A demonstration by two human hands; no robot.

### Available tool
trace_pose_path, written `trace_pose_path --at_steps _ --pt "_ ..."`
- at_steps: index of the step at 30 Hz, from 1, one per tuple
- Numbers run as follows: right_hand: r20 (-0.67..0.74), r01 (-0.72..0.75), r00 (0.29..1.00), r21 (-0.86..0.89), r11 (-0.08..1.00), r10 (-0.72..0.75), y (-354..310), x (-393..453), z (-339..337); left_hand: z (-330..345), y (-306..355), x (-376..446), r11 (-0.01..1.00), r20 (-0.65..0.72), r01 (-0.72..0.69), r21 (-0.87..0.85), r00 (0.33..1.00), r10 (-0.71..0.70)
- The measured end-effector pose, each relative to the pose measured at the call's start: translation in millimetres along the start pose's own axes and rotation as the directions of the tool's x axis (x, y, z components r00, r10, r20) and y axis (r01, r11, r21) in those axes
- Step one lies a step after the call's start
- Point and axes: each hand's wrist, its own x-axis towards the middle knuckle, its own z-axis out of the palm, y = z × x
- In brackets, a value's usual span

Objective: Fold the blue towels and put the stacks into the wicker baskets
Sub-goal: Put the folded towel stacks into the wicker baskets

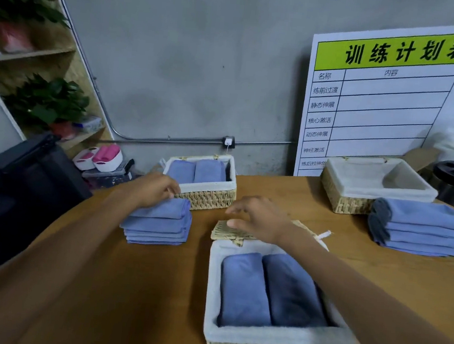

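On the table (126, 287), the near basket (273, 340) holds 2 folded blue towels (270, 289) side by side, their long axes running away from the person and leaning slightly left. Its wicker lid (228, 231) lies open at the far rim. The right hand (260, 219) hovers over the lid, fingers loosely spread, gripping nothing. The left hand (153, 188) rests on the left stack (158, 222) of flat-folded towels, fingers lightly curled; whether they pinch cloth, I cannot tell. The far basket (204, 194) also holds 2 towels. The right stack (420, 228) sits before an unfilled, white-lined basket (337, 193).
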Motion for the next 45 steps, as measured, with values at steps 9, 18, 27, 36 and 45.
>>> trace_pose_path --at_steps 9,18,27,36,45 --pt "0.019 -0.061 0.998 0.073 0.995 0.06 11 20 35 28 -22 21 0.937 0.246 -0.155 0.313 0.966 0.077" --pt "0.008 -0.077 0.997 0.219 0.973 0.077 -8 8 21 1 -21 -22 0.985 0.087 -0.141 -0.094 0.985 0.149" --pt "0.017 -0.085 0.994 0.707 0.702 0.104 -67 -28 -10 -31 73 -88 0.544 -0.212 -0.148 -0.826 0.976 -0.057" --pt "-0.015 -0.112 0.969 0.862 0.495 0.246 -43 -78 -5 21 152 -103 0.262 -0.063 -0.013 -0.965 0.98 -0.186" --pt "0.095 -0.24 0.967 0.664 0.709 0.238 -7 -107 30 61 164 -119 0.73 -0.251 -0.186 -0.658 0.968 0.02"
